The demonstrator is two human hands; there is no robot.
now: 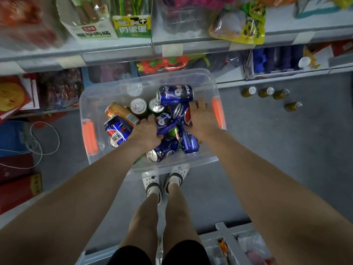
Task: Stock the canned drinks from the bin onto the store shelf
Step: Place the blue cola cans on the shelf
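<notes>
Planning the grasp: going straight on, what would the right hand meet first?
The right hand touches the blue Pepsi can under its fingers; further on, probably the topmost lying can.

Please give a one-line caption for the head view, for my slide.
Left hand and right hand each grip a blue Pepsi can in the clear plastic bin of drinks.

We see a dim, flat, bluish indoor view, lit softly from overhead, with only faint, blurred shadows on the grey floor (267, 142). Small white glints sit on the tops of the blue cans (175, 95) and along the rim of the clear bin (82, 101). The wide lens bows the shelf edges (114, 49) and stretches the lower corners, and the red packets (24, 22) at the upper left are smeared out of focus, while the centre stays sharp.
</notes>
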